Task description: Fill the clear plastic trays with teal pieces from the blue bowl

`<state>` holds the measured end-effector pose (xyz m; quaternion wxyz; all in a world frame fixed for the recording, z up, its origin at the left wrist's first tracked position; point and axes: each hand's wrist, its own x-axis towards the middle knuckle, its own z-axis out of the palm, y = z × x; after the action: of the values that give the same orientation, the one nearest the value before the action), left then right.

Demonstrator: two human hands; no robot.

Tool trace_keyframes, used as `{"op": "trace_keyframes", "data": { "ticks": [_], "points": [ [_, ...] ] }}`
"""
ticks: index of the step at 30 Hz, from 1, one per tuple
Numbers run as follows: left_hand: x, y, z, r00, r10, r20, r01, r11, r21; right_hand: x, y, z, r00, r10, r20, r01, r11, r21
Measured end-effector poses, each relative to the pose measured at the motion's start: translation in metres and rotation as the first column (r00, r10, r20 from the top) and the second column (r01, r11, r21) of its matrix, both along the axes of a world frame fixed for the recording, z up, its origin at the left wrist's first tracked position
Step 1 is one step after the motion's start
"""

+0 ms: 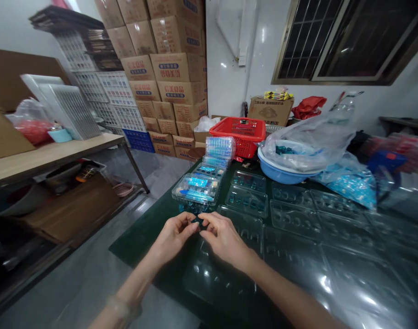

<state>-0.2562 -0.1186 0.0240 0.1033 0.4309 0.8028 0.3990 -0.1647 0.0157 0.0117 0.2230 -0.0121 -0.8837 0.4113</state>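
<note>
My left hand (176,232) and my right hand (221,234) meet above the near edge of the dark green table (154,233). Between their fingertips is a small dark teal piece (197,221); its exact kind is too small to make out. Both hands pinch it. Just beyond them lie clear plastic packs (197,188) with blue items inside, stacked in a row going back. To the right, clear plastic trays (247,201) with molded hollows lie in rows, and a few at the back hold small teal pieces.
A red basket (238,132) and a blue basin (286,172) with a plastic bag over it stand at the back. A bag of blue pieces (351,180) rests beside the basin. Stacked cartons (176,68) rise behind, and a wooden bench (58,153) stands left.
</note>
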Motion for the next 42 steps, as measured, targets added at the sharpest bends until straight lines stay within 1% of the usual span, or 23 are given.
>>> {"op": "trace_keyframes", "data": {
  "ticks": [3,5,7,9,11,13,14,16,18,22,24,25,26,28,29,30,31,33,35,37,38,40,42],
  "points": [
    [0.003,0.0,0.007,0.98,-0.075,0.183,0.066,0.996,0.059,0.002,-0.001,0.003,1.0,-0.009,-0.006,0.008,0.999,-0.031],
    [0.006,0.0,0.009,0.925,-0.115,0.361,0.063,0.986,0.153,0.005,0.0,0.005,1.0,-0.005,-0.016,0.005,1.0,-0.028],
    [0.009,0.001,0.007,0.843,-0.121,0.524,-0.007,0.972,0.235,0.01,0.0,0.008,0.999,0.006,-0.033,-0.007,1.0,-0.021],
    [0.012,0.002,0.004,0.774,-0.1,0.626,-0.095,0.958,0.271,0.015,-0.001,0.011,0.998,-0.01,-0.055,0.007,0.999,-0.042],
    [0.017,0.004,0.001,0.711,-0.101,0.696,-0.148,0.946,0.288,0.02,-0.003,0.013,0.997,-0.039,-0.072,0.031,0.993,-0.117],
    [0.023,0.005,-0.001,0.672,-0.128,0.729,-0.145,0.943,0.299,0.025,-0.004,0.014,0.997,-0.036,-0.07,0.017,0.967,-0.253],
    [0.027,0.005,-0.001,0.668,-0.137,0.731,-0.134,0.945,0.299,0.029,-0.005,0.014,0.998,-0.02,-0.066,-0.003,0.944,-0.33],
    [0.036,0.006,-0.001,0.688,-0.152,0.71,-0.096,0.95,0.297,0.038,-0.006,0.011,0.999,0.002,-0.039,-0.02,0.885,-0.465],
    [0.048,0.006,-0.001,0.735,-0.166,0.658,-0.044,0.956,0.291,0.049,-0.009,0.007,0.999,-0.022,0.023,0.031,0.839,-0.544],
    [0.069,0.005,-0.002,0.814,-0.191,0.549,0.07,0.97,0.234,0.075,-0.015,0.0,0.975,-0.108,0.195,0.204,0.788,-0.581],
    [0.077,0.004,-0.004,0.81,-0.194,0.554,0.094,0.974,0.204,0.086,-0.018,-0.001,0.966,-0.127,0.227,0.241,0.768,-0.593],
    [0.08,0.003,-0.006,0.779,-0.198,0.594,0.1,0.976,0.194,0.091,-0.019,-0.001,0.966,-0.122,0.228,0.24,0.755,-0.611],
    [0.083,0.002,-0.007,0.72,-0.203,0.664,0.102,0.977,0.188,0.095,-0.02,-0.001,0.969,-0.109,0.221,0.228,0.737,-0.637],
    [0.085,0.002,-0.01,0.528,-0.202,0.825,0.078,0.979,0.189,0.101,-0.02,-0.002,0.978,-0.068,0.198,0.188,0.7,-0.689],
    [0.085,0.003,-0.012,0.429,-0.2,0.881,0.048,0.979,0.199,0.102,-0.02,-0.002,0.98,-0.058,0.188,0.176,0.687,-0.705],
    [0.086,0.004,-0.013,0.348,-0.203,0.915,0.014,0.977,0.212,0.103,-0.02,-0.003,0.983,-0.057,0.177,0.168,0.683,-0.711],
    [0.085,0.006,-0.014,0.298,-0.211,0.931,-0.018,0.974,0.226,0.104,-0.019,-0.003,0.985,-0.062,0.164,0.161,0.69,-0.705],
    [0.084,0.011,-0.015,0.263,-0.225,0.938,-0.051,0.968,0.247,0.104,-0.016,-0.002,0.988,-0.086,0.132,0.152,0.737,-0.659],
    [0.083,0.016,-0.016,0.232,-0.229,0.946,-0.048,0.968,0.246,0.104,-0.011,0.001,0.99,-0.109,0.094,0.143,0.814,-0.563],
    [0.081,0.02,-0.016,0.177,-0.24,0.955,-0.04,0.967,0.251,0.104,-0.004,0.005,0.991,-0.118,0.064,0.134,0.892,-0.432],
    [0.079,0.021,-0.016,0.143,-0.252,0.957,-0.041,0.965,0.26,0.103,-0.001,0.008,0.992,-0.114,0.057,0.127,0.919,-0.372],
    [0.077,0.024,-0.016,0.081,-0.271,0.959,-0.056,0.96,0.276,0.101,0.004,0.011,0.993,-0.102,0.064,0.116,0.948,-0.295],
    [0.075,0.026,-0.015,0.039,-0.26,0.965,-0.084,0.961,0.263,0.098,0.008,0.013,0.99,-0.108,0.087,0.128,0.953,-0.274]
  ]
}}
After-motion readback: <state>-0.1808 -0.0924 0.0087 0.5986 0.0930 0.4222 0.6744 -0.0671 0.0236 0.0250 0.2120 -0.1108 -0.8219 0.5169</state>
